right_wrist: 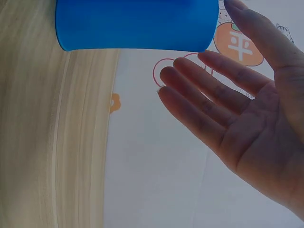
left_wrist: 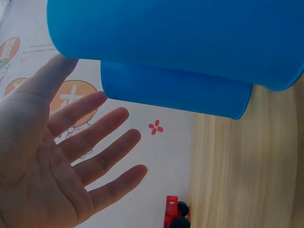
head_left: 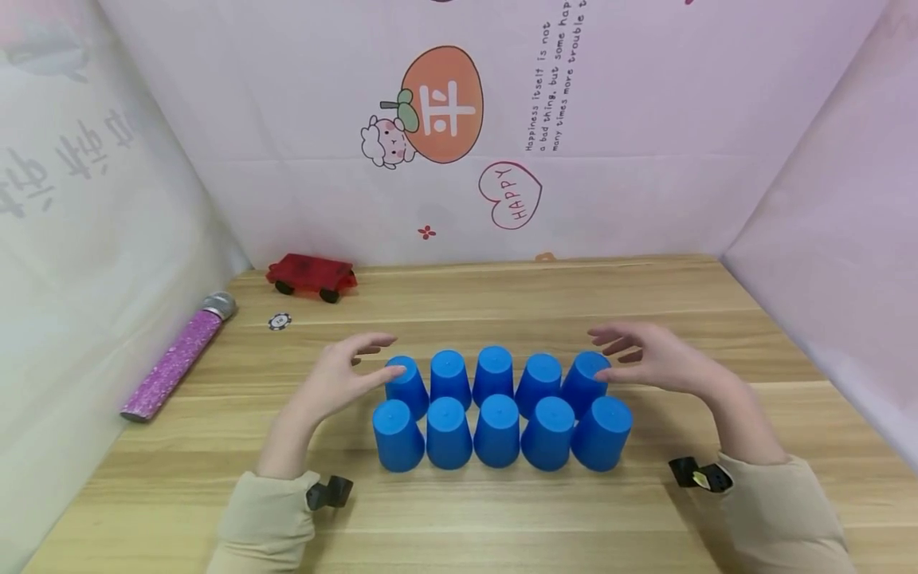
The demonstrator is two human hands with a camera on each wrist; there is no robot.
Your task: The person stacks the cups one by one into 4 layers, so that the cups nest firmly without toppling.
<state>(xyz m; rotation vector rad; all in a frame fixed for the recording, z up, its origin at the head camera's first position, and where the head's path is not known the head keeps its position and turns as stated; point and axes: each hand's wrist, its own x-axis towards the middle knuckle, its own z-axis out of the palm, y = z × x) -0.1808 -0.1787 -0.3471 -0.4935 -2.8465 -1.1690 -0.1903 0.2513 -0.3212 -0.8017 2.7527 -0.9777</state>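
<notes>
A person's left hand (head_left: 343, 376) and right hand (head_left: 661, 362), fingers spread, flank ten upside-down, tapered blue plastic cups (head_left: 498, 434) in two tight rows on a pale wood-grain table (head_left: 502, 526); a careless inward thumb could topple end cups into their neighbours.

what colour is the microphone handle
The microphone handle is glittery pinkish purple, best seen in the head view.

- Rumpled beige left sleeve (head_left: 264, 518), seven o'clock
- Beige right sleeve (head_left: 783, 510), four o'clock
- Black left wrist camera (head_left: 331, 492), seven o'clock
- Black, yellow-marked right wrist camera (head_left: 686, 472), four o'clock
</notes>
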